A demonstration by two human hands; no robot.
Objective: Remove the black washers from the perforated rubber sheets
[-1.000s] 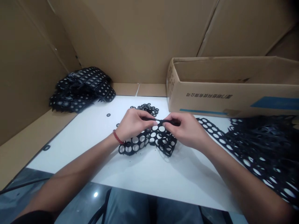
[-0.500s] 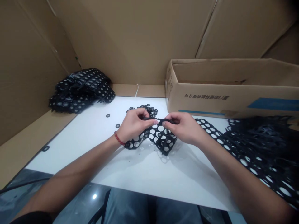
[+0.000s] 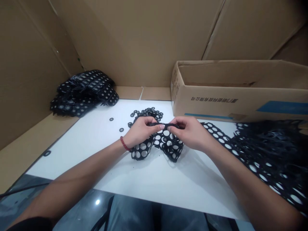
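Observation:
A black sheet full of round holes point(image 3: 166, 138) hangs in folds between my two hands over the white table. My left hand point(image 3: 142, 130), with a red bead bracelet at its wrist, pinches the sheet's upper edge between thumb and fingers. Close beside it, my right hand point(image 3: 190, 128) pinches the same edge, the thumbs almost meeting. White tabletop shows through many of the holes; some hold darker discs. Just behind my left hand lies a heap of small black rings point(image 3: 150, 112), partly hidden by that hand.
An open cardboard box point(image 3: 209, 99) stands at the back right. Perforated black sheets point(image 3: 271, 154) are piled in front of it. More dotted black sheets point(image 3: 84, 91) lie at the back left. A loose ring point(image 3: 47, 153) rests at the left edge of the white table point(image 3: 154, 179). Cardboard walls surround the back.
My left hand has shifted slightly right and down, nearer my right hand. The sheet's hanging folds have moved a little right, and more of the ring heap shows.

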